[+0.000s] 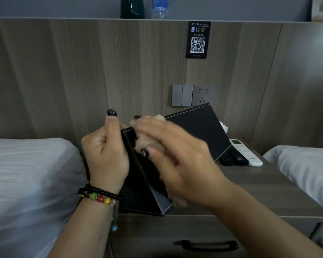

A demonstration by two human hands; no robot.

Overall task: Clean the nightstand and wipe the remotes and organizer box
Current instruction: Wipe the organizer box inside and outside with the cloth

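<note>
Left hand (105, 155) grips tilted organizer box (194, 131) rim, bracing it so right hand (177, 155), clutching cloth (144, 144), can wipe inside.

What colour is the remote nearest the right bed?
White remote, with a small pale screen; seen in the head view.

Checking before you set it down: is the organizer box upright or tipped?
Tipped. The organizer box leans on one bottom edge on the nightstand, left hand gripping its rim.

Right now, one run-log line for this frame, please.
step: wiping box | left hand: grips box edge | right hand: holds cloth | remotes: on nightstand
</note>
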